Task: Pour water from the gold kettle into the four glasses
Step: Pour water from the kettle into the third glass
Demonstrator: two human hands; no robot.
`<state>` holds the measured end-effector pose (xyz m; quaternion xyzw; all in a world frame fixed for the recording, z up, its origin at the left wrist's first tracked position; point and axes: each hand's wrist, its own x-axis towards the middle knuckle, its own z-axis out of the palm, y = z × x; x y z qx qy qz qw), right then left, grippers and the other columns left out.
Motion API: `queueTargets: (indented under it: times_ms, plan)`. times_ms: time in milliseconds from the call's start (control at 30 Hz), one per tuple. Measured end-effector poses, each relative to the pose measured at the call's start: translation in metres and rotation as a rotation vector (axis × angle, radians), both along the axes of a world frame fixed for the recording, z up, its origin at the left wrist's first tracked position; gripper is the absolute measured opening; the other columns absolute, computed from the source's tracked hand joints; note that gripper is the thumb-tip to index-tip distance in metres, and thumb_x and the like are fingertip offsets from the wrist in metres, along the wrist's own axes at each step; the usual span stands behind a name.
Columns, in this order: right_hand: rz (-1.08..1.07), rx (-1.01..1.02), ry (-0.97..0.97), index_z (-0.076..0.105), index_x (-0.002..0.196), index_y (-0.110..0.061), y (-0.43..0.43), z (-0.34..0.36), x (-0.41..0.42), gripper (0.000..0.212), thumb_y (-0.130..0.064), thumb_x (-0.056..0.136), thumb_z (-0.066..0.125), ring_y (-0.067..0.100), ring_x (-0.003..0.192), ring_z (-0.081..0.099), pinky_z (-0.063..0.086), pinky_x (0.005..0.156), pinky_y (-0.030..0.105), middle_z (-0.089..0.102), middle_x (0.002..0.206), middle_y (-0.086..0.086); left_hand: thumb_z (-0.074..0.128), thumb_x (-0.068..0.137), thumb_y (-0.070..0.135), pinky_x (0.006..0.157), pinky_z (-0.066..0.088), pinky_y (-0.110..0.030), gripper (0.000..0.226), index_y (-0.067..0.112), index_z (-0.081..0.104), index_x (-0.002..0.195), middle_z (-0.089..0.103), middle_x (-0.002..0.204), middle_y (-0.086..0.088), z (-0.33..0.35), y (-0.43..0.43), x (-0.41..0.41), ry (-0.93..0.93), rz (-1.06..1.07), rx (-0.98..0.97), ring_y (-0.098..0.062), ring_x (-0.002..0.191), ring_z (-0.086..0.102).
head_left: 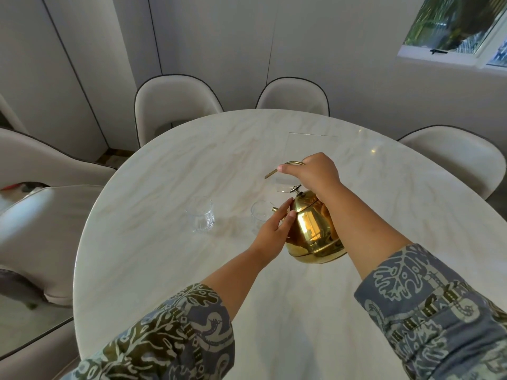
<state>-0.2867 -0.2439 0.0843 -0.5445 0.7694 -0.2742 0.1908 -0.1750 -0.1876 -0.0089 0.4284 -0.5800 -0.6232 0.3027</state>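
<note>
We hold the kettle (312,229) tipped over the table (164,187), right hand (312,171) clenched on its handle, left hand (277,226) open against its side. The spout sits at the near glass (260,212); another glass (200,216) stands left. A fast tilt could overshoot the narrow rim, or our left hand could knock that glass.

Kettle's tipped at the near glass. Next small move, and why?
Probably tip the gold kettle slightly further: its spout is at the rim of the near glass, right hand on the handle, left hand steadying the body; no stream is visible.
</note>
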Motion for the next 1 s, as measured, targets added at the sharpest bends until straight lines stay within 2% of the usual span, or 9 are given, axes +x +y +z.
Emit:
queueTargets:
  times_ms: [100,267,400,467,533,700,800,900,1000]
  plan:
    - [0.003,0.001,0.0,0.034,0.06,-0.021,0.0009,0.0007,0.0004,0.051,-0.054,0.078,0.068,0.021,0.076,0.047,0.029,0.049,0.024,0.033,0.06,-0.005,0.031,0.098,0.044,0.111,0.036,-0.048,0.046,0.04,0.027,0.144,0.041,0.147,-0.004,0.0003,0.0003,-0.0004,0.005,0.001,0.007,-0.027,0.134,0.04]
    - [0.012,0.005,0.012,0.047,0.072,-0.013,-0.0013,-0.0007,-0.0008,0.047,-0.055,0.078,0.068,0.021,0.078,0.052,0.033,0.052,0.024,0.038,0.061,-0.004,0.03,0.098,0.043,0.111,0.035,-0.049,0.046,0.039,0.026,0.144,0.04,0.148,-0.003,0.0021,0.0009,-0.0015,0.002,-0.001,0.009,-0.027,0.135,0.039]
    - [0.002,0.017,0.024,0.029,0.061,-0.021,-0.0039,0.0013,-0.0005,0.055,-0.056,0.077,0.068,0.015,0.062,0.042,0.029,0.049,0.024,0.029,0.06,-0.005,0.031,0.099,0.042,0.111,0.035,-0.05,0.046,0.038,0.027,0.144,0.04,0.148,-0.004,0.0034,0.0016,-0.0021,0.02,0.008,0.011,-0.026,0.135,0.039]
    - [0.004,0.029,0.029,0.026,0.06,-0.023,-0.0049,0.0019,-0.0009,0.056,-0.056,0.077,0.068,0.018,0.068,0.043,0.028,0.049,0.024,0.028,0.06,-0.006,0.031,0.099,0.042,0.111,0.035,-0.05,0.046,0.038,0.027,0.144,0.041,0.147,-0.004,0.0041,0.0017,-0.0022,0.027,0.013,0.011,-0.026,0.135,0.04]
    - [0.006,0.028,0.024,0.032,0.062,-0.021,-0.0055,0.0014,-0.0014,0.052,-0.056,0.077,0.068,0.02,0.078,0.046,0.029,0.05,0.023,0.03,0.062,-0.005,0.03,0.099,0.043,0.112,0.035,-0.05,0.046,0.038,0.027,0.144,0.041,0.147,-0.004,0.0045,0.0013,-0.002,0.02,0.011,0.012,-0.026,0.135,0.04]
    - [0.002,0.017,0.002,0.05,0.092,-0.012,-0.0068,-0.0007,-0.0017,0.051,-0.058,0.076,0.068,0.021,0.088,0.054,0.038,0.061,0.028,0.047,0.071,-0.002,0.03,0.099,0.043,0.113,0.033,-0.05,0.046,0.039,0.026,0.144,0.04,0.148,-0.004,0.0047,0.0019,-0.0013,0.011,0.004,0.011,-0.026,0.136,0.039]
    - [-0.006,0.014,-0.006,0.063,0.102,-0.005,-0.0062,-0.0007,-0.0002,0.058,-0.056,0.077,0.068,0.028,0.1,0.061,0.041,0.064,0.029,0.065,0.096,0.008,0.03,0.099,0.042,0.112,0.033,-0.05,0.046,0.039,0.027,0.144,0.04,0.148,-0.003,0.0049,0.002,-0.0015,0.01,0.006,0.012,-0.026,0.135,0.039]
    - [-0.005,0.033,-0.017,0.044,0.068,-0.018,-0.0041,0.0013,-0.0003,0.046,-0.056,0.076,0.068,0.023,0.084,0.052,0.034,0.053,0.024,0.045,0.068,-0.002,0.03,0.099,0.043,0.112,0.033,-0.05,0.045,0.04,0.027,0.144,0.04,0.148,-0.003,0.0045,0.0017,-0.0021,0.008,0.005,0.016,-0.026,0.136,0.039]
    - [-0.004,0.022,-0.012,0.047,0.084,-0.014,-0.0019,0.0026,-0.0009,0.048,-0.056,0.077,0.068,0.021,0.084,0.051,0.033,0.052,0.024,0.045,0.073,0.0,0.03,0.099,0.043,0.112,0.033,-0.05,0.045,0.04,0.027,0.144,0.041,0.148,-0.003,0.0037,0.0012,-0.0028,0.004,0.003,0.015,-0.026,0.135,0.039]
